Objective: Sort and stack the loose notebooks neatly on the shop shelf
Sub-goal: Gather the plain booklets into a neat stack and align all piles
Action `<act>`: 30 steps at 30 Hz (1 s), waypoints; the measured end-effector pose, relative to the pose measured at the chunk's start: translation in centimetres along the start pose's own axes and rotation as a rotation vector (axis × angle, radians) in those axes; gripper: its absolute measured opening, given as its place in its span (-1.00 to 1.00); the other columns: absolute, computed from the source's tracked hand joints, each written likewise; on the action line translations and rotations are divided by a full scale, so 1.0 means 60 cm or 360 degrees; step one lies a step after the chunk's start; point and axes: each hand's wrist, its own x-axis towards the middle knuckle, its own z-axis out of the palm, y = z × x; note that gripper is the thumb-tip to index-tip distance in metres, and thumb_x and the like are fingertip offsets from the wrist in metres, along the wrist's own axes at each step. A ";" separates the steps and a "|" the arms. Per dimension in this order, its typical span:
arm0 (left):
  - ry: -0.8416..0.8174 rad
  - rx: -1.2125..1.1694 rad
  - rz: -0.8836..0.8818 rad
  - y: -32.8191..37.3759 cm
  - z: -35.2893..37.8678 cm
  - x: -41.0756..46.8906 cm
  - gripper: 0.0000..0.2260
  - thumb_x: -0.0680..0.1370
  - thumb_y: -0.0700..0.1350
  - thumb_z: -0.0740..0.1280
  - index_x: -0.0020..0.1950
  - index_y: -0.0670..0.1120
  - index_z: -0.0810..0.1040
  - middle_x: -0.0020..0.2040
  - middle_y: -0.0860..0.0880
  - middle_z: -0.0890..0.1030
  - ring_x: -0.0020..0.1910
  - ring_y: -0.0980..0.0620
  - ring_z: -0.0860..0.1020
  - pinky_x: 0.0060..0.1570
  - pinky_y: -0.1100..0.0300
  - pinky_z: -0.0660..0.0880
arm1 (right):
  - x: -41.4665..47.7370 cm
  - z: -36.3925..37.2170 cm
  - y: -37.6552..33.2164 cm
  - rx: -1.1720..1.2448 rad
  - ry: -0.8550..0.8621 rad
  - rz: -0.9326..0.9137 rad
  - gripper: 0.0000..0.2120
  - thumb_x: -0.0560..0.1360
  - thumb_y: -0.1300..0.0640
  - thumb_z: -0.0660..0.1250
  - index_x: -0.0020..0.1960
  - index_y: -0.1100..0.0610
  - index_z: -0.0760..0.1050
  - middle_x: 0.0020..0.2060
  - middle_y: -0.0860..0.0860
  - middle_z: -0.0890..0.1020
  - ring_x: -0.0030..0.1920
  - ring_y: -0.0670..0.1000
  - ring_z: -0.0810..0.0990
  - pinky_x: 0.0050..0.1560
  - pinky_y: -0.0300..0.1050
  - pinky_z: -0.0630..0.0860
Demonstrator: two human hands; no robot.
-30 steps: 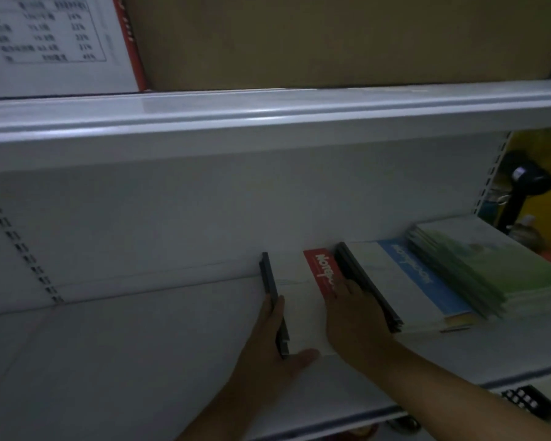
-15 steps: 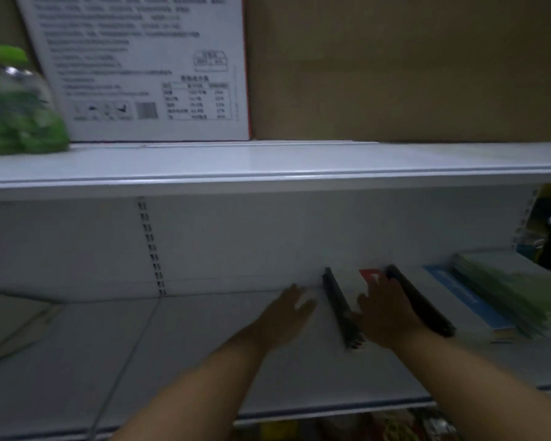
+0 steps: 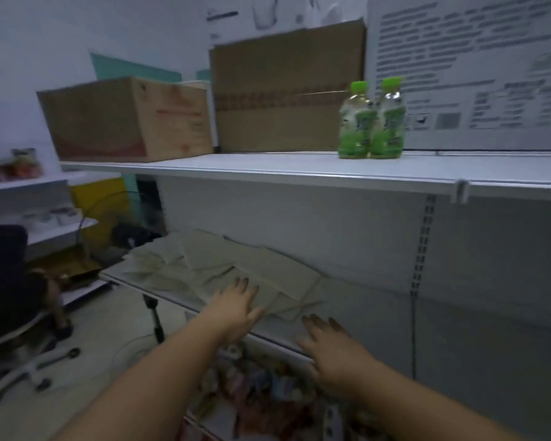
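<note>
Several loose pale beige notebooks (image 3: 223, 265) lie scattered and overlapping on the left part of the white middle shelf (image 3: 363, 310). My left hand (image 3: 236, 307) stretches out flat over the near edge of that pile, fingers straight, and holds nothing. My right hand (image 3: 331, 348) hovers open above the shelf's front edge, just right of the pile and apart from it. Whether either hand touches a notebook is hidden by blur. The stacked notebooks seen earlier are out of view to the right.
On the upper shelf (image 3: 268, 168) stand two green-capped bottles (image 3: 371, 122), two cardboard boxes (image 3: 124, 119) and a white printed board (image 3: 474, 74). Packaged goods (image 3: 268, 393) fill the shelf below. A dark chair (image 3: 4, 281) and floor clutter sit at left.
My view has swung left from the stacked notebooks to the loose pile. Both hands left the black-spined notebooks and now reach, open, toward the scattered beige ones.
</note>
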 end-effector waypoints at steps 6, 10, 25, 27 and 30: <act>0.0031 -0.0240 -0.0128 -0.150 0.014 0.007 -0.46 0.63 0.16 0.02 0.56 0.00 0.03 0.57 -0.02 -0.04 0.55 0.02 -0.09 0.49 0.07 -0.04 | 0.167 -0.011 -0.048 0.0043 0.0126 0.0001 -0.50 0.60 -0.07 0.06 0.50 0.04 0.12 0.54 0.09 -0.05 0.54 0.09 -0.09 0.51 0.04 -0.11; -0.0040 -0.0437 -0.0161 -0.219 0.013 0.033 -0.47 0.62 0.18 0.04 0.55 0.05 0.08 0.57 0.03 -0.01 0.55 0.06 -0.05 0.50 0.11 0.03 | 0.310 -0.044 -0.054 0.0122 0.0193 0.0077 -0.50 0.63 -0.05 0.01 0.53 0.05 0.06 0.54 0.10 -0.04 0.53 0.09 -0.04 0.50 0.02 -0.05; 0.0141 -0.1779 -0.0252 -0.450 -0.016 0.179 -0.81 0.58 -0.16 0.25 -0.04 0.10 0.59 -0.04 0.19 0.62 -0.03 0.26 0.56 0.07 0.30 0.50 | 0.649 -0.108 -0.091 0.0463 0.0220 0.0847 -0.26 0.45 -0.23 0.29 0.45 0.16 0.17 0.40 0.11 0.35 0.38 0.12 0.35 0.34 0.01 0.32; 0.0080 -0.1940 -0.0180 -0.464 -0.017 0.189 -0.76 0.58 -0.19 0.24 -0.12 0.15 0.54 -0.18 0.34 0.58 -0.15 0.40 0.52 -0.02 0.43 0.47 | 0.659 -0.117 -0.093 0.0571 0.0282 0.0918 -0.30 0.43 -0.14 0.38 0.41 0.22 0.27 0.36 0.14 0.39 0.34 0.13 0.40 0.30 -0.04 0.38; -0.0050 -0.2041 -0.0069 -0.491 -0.017 0.186 -0.80 0.60 -0.19 0.23 0.15 0.01 0.56 0.03 0.25 0.60 -0.01 0.32 0.54 0.02 0.45 0.43 | 0.669 -0.133 -0.114 0.0789 0.0465 0.0981 -0.58 0.50 0.06 0.31 0.28 0.24 0.42 0.24 0.17 0.51 0.21 0.13 0.49 0.21 -0.03 0.45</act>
